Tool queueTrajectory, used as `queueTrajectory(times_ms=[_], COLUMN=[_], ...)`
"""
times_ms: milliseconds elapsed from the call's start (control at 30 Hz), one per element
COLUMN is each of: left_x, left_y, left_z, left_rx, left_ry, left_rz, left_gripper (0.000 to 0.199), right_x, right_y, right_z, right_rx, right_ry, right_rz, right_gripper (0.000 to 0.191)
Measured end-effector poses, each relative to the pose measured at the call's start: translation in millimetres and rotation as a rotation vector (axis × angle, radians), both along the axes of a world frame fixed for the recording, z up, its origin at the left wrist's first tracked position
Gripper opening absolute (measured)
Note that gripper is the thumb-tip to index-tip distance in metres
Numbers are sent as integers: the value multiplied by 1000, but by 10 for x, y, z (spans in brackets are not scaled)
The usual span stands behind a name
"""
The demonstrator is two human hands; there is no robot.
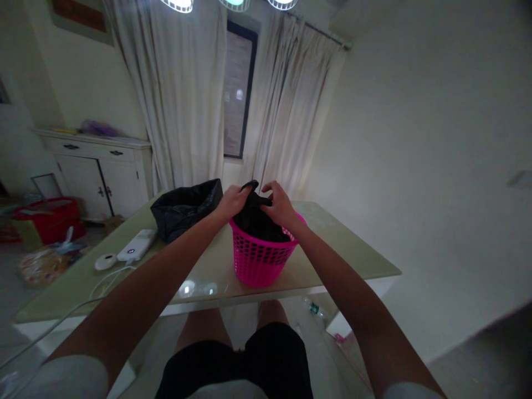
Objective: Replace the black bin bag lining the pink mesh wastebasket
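Observation:
A bright pink plastic basket (262, 265) with a holed wall stands upright near the front edge of the table. Inside it is a black plastic bag (258, 223), its top pulled up above the rim. My left hand (233, 201) pinches the bag's upper edge on the left. On the opposite side, my right hand (280, 203) grips another fold of the bag between thumb and fingers. Left of the basket sits a second container (183, 213) covered in black plastic, apart from both hands.
On the table's (353, 252) left part lie a white power bank (137, 245), a small round white object (105, 261) and a white cable (108, 280). A white cabinet (93, 172) stands behind left. A plastic bottle (316, 308) lies on the floor.

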State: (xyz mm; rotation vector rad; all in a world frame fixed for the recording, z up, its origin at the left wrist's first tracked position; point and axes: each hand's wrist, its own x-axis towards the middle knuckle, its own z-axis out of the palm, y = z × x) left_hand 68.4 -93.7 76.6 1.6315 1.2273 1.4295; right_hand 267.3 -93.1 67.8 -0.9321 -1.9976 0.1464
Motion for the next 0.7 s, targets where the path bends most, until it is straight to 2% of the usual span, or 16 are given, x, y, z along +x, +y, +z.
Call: queueTrajectory(times_ms=[67,133,233,300,367,433,533,600,700], left_x=[1,-5,-5,14,46,64,-18,-172,-472], left_y=[-11,-23,-35,-44,-52,-53,-14,46,162], left_z=[19,31,39,41,48,57,37,-30,-218], left_rx=[-173,-255,-319,-361,-376,-370,-337,-264,-156], left_ry=[-140,-214,-296,-353,-371,-349,-285,-251,-255], left_rz=[-102,-173,-237,-287,-298,-259,-188,-107,73], left_gripper=[45,33,18,20,23,29,36,41,48], right_x=[-20,-34,-38,-41,-46,-34,89,276,643], right_y=[-39,-114,-239,-295,-319,-313,-278,-260,-273], right_z=[-20,-22,-14,-19,-32,-41,-32,-20,-26], right_rx=[143,220,245,242,239,226,165,82,-82], right_ry=[-62,-136,-237,-292,-287,-208,-63,-38,-79], right_rz=[74,134,134,127,130,142,195,258,316], right_gripper=[40,34,37,40,31,23,21,23,34])
